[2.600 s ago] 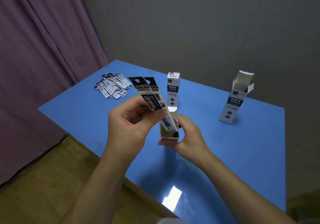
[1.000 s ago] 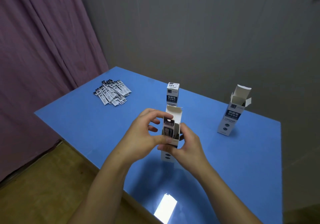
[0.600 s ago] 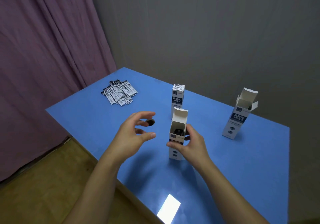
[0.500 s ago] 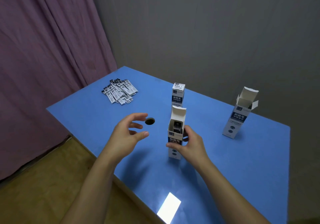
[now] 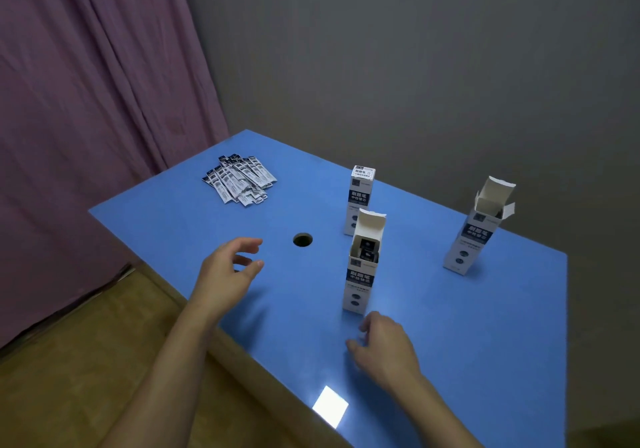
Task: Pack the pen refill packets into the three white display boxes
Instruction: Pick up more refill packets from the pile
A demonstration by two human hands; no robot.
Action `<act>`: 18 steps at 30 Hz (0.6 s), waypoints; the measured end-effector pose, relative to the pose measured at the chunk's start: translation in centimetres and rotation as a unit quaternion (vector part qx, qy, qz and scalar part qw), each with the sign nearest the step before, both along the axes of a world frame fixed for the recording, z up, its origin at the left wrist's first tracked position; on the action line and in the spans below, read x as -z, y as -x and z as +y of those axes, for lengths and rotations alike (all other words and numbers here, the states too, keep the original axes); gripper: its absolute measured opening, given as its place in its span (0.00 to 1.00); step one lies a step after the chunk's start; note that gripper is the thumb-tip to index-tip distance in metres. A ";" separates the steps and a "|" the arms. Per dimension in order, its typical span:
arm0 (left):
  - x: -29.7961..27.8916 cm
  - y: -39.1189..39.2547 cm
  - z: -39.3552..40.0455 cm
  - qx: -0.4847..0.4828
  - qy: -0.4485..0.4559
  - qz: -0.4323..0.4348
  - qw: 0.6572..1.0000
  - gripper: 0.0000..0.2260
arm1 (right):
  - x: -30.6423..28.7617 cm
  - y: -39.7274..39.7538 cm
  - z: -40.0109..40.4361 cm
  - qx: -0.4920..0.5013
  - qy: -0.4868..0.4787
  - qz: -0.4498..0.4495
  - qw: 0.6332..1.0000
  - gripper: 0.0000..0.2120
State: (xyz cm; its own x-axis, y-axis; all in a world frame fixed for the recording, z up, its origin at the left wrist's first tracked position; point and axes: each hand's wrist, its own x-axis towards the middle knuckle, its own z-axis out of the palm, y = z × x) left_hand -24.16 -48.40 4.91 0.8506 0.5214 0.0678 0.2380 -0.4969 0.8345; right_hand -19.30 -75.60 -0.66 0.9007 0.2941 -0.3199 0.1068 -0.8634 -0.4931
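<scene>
Three white display boxes stand upright on the blue table [image 5: 485,326]. The near box [image 5: 360,274] has its top flap up and dark refill packets showing inside. Behind it stands a closed box [image 5: 360,198]. A third box [image 5: 479,229] at the right has its flaps open. Several loose refill packets [image 5: 239,179] lie in a pile at the far left. My left hand [image 5: 227,274] hovers empty over the table, fingers loosely spread, left of the near box. My right hand [image 5: 384,349] is just below the near box, apart from it, fingers relaxed.
A round hole [image 5: 302,240] is cut in the table between my left hand and the boxes. A purple curtain [image 5: 86,118] hangs at the left, a grey wall at the back. The table's near edge runs diagonally above a wooden floor [image 5: 69,378].
The packets went down into the near box. My left hand drew away to the left, empty. My right hand let go of the box and dropped back toward me.
</scene>
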 end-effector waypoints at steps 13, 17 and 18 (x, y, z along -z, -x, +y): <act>-1.2 5.5 13.9 -0.018 -0.250 0.112 0.962 0.19 | -6.0 0.3 20.1 -0.134 0.005 -0.170 0.976 0.29; -1.2 7.0 18.4 -0.029 -0.227 0.115 0.967 0.18 | -6.7 0.8 25.0 -0.137 0.005 -0.180 0.974 0.30; -1.1 7.2 19.4 -0.028 -0.225 0.116 0.967 0.18 | -6.7 0.9 26.0 -0.136 0.006 -0.178 0.975 0.30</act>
